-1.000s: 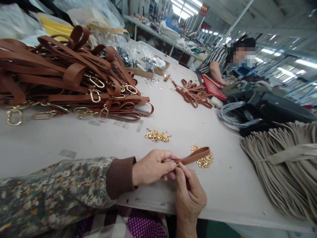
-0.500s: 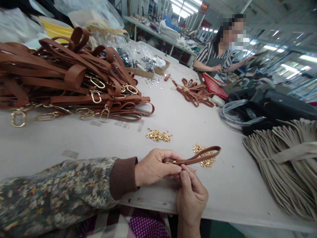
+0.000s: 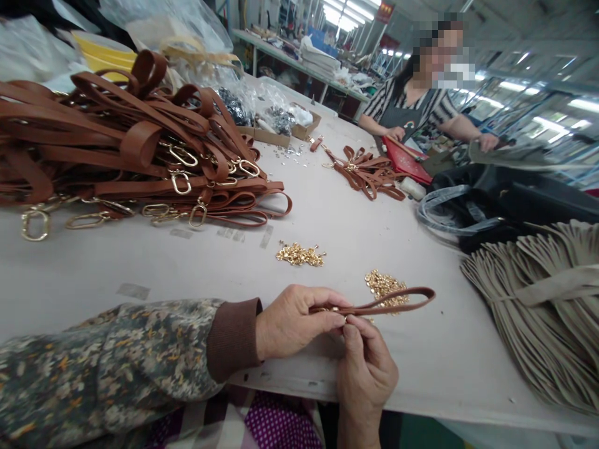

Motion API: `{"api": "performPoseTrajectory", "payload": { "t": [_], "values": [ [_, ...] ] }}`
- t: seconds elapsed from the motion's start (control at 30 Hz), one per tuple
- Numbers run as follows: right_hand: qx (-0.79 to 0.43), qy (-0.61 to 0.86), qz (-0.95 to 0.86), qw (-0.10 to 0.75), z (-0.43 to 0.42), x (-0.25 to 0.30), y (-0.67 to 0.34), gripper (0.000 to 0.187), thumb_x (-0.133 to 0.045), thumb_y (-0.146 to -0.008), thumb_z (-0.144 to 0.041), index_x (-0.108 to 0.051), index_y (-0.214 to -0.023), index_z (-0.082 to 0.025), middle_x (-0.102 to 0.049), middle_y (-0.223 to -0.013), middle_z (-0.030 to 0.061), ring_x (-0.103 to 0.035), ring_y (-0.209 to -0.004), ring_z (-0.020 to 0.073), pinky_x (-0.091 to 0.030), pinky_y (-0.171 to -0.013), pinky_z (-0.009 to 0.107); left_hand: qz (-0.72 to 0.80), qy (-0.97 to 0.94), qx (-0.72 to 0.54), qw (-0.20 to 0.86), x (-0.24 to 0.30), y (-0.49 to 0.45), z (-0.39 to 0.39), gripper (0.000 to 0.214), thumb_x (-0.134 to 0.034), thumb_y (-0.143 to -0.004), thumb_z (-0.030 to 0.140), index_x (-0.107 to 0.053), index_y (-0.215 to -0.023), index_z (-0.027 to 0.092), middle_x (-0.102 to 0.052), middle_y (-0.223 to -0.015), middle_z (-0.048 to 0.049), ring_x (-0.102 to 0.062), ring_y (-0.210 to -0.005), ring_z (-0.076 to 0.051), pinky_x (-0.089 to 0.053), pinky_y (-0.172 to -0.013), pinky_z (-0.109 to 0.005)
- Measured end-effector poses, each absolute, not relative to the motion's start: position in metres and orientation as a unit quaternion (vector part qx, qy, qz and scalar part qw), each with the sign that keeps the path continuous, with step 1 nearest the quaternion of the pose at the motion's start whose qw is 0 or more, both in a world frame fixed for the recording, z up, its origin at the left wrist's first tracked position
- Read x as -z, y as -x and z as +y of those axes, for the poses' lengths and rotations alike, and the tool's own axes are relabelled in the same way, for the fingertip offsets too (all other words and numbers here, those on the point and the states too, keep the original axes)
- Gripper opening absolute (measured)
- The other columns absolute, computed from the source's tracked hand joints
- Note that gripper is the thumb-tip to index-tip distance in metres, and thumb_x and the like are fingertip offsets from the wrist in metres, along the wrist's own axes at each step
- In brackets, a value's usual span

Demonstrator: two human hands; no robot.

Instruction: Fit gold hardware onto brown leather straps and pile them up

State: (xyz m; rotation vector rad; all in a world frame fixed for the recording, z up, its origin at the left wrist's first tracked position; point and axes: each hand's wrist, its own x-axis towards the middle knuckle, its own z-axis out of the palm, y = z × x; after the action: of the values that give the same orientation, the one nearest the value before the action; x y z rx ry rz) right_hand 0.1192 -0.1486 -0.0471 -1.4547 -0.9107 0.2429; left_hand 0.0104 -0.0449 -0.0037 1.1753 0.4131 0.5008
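Observation:
My left hand grips a narrow brown leather strap between thumb and fingers. The strap's looped end sticks out to the right, and bits of gold metal show on it near my fingers. Just below the strap, my right hand is closed in a pinch, thumb against forefinger. A small shiny metal piece shows at its fingertips, close to my left thumb; its exact shape is too small to make out. Behind the loop lies a pile of small gold rings or caps. Another pile, of small gold rivets, is farther left.
A large heap of brown straps with gold clasps fills the left. More brown straps lie farther back. Grey-beige strips are bundled at right beside a black bag. Across the table stands a person near a red item.
The strap's loop has shifted right and slightly down, and my right hand has moved slightly right and down. Across the table, the person has turned and reaches a hand to the grey material.

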Motion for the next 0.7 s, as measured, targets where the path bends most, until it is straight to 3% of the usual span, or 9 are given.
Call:
{"api": "performPoseTrajectory", "payload": {
  "t": [0.17,0.3,0.53,0.7],
  "values": [
    [-0.111,0.635,-0.368,0.670,-0.153,0.044,-0.116,0.006,-0.061,-0.088,-0.023,-0.061,-0.092,-0.020,-0.069,-0.084,0.0017,-0.067,-0.074,0.0133,-0.055,-0.065,0.022,0.199,-0.615,-0.227,0.729,-0.001,-0.008,-0.046,0.019,-0.062,-0.082,0.016,-0.072,-0.098,0.014,-0.070,-0.080,-0.0026,-0.059,-0.072,-0.011,-0.045,-0.069,-0.021],
    [-0.086,0.656,-0.427,0.616,-0.156,0.042,-0.112,0.013,-0.058,-0.089,-0.022,-0.065,-0.100,-0.021,-0.070,-0.095,0.0032,-0.068,-0.087,0.0146,-0.055,-0.076,0.024,0.214,-0.621,-0.256,0.710,-0.001,-0.008,-0.047,0.018,-0.060,-0.084,0.018,-0.072,-0.096,0.014,-0.070,-0.084,-0.0032,-0.060,-0.075,-0.012,-0.046,-0.071,-0.022],
    [0.038,0.683,-0.462,0.565,-0.155,0.053,-0.116,0.018,-0.068,-0.084,-0.021,-0.069,-0.101,-0.020,-0.074,-0.093,0.0034,-0.070,-0.081,0.0154,-0.055,-0.075,0.023,0.210,-0.458,-0.224,0.834,0.005,-0.015,-0.043,0.017,-0.070,-0.074,0.018,-0.072,-0.090,0.012,-0.068,-0.077,-0.0017,-0.060,-0.069,-0.010,-0.047,-0.068,-0.021],
    [0.114,0.677,-0.522,0.506,-0.156,0.046,-0.123,0.012,-0.069,-0.085,-0.021,-0.068,-0.097,-0.020,-0.074,-0.086,0.0017,-0.070,-0.076,0.0132,-0.053,-0.074,0.020,0.217,-0.444,-0.190,0.848,0.003,-0.014,-0.040,0.018,-0.073,-0.070,0.020,-0.071,-0.085,0.011,-0.065,-0.069,-0.0002,-0.055,-0.061,-0.008,-0.043,-0.060,-0.019]
  ]
}}
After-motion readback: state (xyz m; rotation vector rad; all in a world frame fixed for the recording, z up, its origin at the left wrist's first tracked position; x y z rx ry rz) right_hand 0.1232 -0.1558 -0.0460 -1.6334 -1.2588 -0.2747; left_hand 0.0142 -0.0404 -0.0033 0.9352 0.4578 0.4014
